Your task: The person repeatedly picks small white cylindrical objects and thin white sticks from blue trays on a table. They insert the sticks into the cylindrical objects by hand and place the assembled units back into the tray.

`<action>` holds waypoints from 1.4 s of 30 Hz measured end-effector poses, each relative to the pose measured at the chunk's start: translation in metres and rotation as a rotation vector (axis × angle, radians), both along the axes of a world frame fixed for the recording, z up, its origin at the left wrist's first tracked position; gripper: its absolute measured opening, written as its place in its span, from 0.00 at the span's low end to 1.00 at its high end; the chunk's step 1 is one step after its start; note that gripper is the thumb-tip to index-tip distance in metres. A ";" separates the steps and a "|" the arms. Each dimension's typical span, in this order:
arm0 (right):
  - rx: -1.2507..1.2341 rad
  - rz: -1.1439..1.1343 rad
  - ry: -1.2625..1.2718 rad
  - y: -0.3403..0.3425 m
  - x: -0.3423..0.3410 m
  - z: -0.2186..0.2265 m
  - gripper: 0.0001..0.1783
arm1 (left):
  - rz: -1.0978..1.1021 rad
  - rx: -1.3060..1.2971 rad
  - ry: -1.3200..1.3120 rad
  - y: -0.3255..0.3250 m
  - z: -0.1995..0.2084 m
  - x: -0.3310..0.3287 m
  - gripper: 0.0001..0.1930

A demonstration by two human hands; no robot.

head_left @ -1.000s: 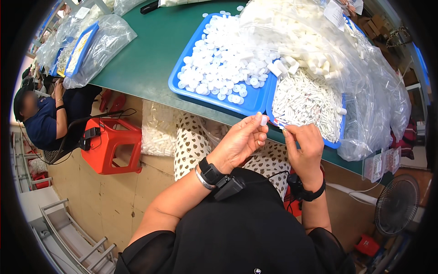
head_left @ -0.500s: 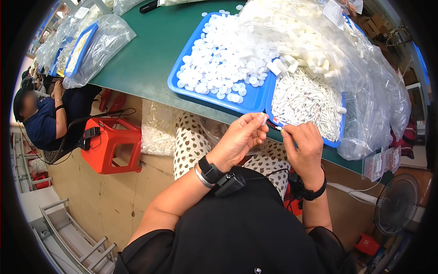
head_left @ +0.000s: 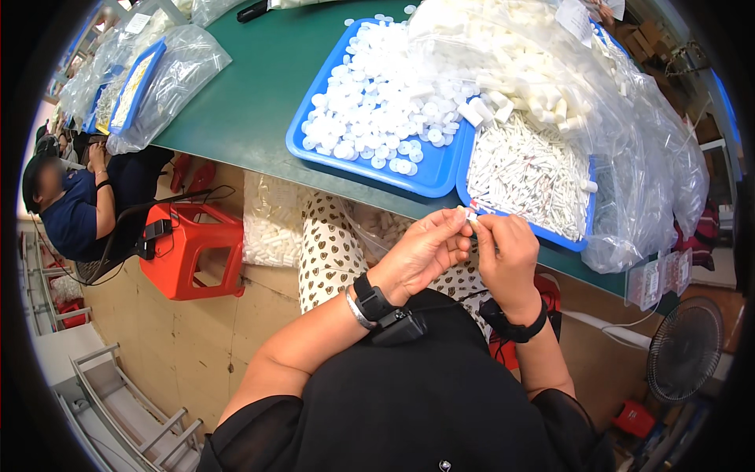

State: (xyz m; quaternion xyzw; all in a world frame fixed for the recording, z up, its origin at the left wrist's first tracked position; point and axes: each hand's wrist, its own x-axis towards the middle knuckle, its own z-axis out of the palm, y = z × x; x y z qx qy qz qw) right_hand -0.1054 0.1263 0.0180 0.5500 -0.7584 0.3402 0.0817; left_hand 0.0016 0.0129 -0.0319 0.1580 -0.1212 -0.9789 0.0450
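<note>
My left hand point(head_left: 431, 250) pinches a small white part between thumb and index finger, its other fingers loosely curled. Thumb and fingertips of my right hand point(head_left: 507, 256) meet it there, closed on a slim white stick-like piece point(head_left: 472, 212) with a bit of red at its end. Fingertips mostly cover both pieces, so I cannot tell how they join. Just beyond the hands, a blue tray point(head_left: 429, 182) carries many translucent white plastic discs point(head_left: 385, 102). To its right, a second blue tray point(head_left: 568, 238) is heaped with slim white sticks point(head_left: 527, 169).
A large clear bag point(head_left: 621, 149) of cream-white cylindrical pieces point(head_left: 543, 79) slumps over the trays on the green table point(head_left: 236, 102). A red stool point(head_left: 185, 252) and a seated person point(head_left: 75, 200) are at left. A fan point(head_left: 684, 350) stands at lower right.
Both hands have come together: my right hand moved left and its slim piece now meets the small part in my left hand. The left hand shifted slightly right and down.
</note>
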 end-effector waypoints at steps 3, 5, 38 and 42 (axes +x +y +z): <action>0.000 0.019 0.026 -0.002 0.001 -0.007 0.03 | 0.021 0.028 -0.005 0.003 -0.006 -0.001 0.09; -0.017 0.010 -0.093 -0.002 0.000 -0.011 0.03 | 0.015 -0.045 -0.040 0.001 -0.005 -0.002 0.09; 0.140 0.035 -0.420 0.003 -0.040 0.015 0.05 | 0.362 -0.270 -0.158 -0.019 0.026 0.001 0.15; 0.101 0.057 -0.400 0.003 -0.035 0.015 0.05 | 0.348 -0.273 -0.168 -0.017 0.023 0.000 0.14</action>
